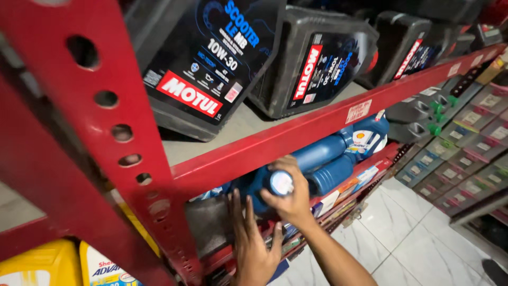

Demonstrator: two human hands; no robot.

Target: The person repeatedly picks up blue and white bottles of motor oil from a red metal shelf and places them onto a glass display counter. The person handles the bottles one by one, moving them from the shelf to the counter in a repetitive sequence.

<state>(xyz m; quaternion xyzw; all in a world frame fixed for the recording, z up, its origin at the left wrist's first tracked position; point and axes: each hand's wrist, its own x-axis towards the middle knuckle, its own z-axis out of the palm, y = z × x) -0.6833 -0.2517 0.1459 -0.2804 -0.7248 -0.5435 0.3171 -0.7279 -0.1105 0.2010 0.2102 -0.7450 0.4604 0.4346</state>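
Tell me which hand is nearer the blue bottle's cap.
Right. The right hand grips the blue bottle at its cap; the left hand lies flat below it.

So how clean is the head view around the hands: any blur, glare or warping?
Head view: right hand on the blue bottle is fairly sharp; left hand slightly soft; red shelf upright near the lens is blurred and stretched; mild sheen on the black jugs.

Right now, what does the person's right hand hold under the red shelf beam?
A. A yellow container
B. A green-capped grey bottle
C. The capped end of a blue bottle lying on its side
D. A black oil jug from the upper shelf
C: the right hand wraps around the capped end of a blue bottle that lies on its side on the lower shelf, while the left hand rests open just below it.
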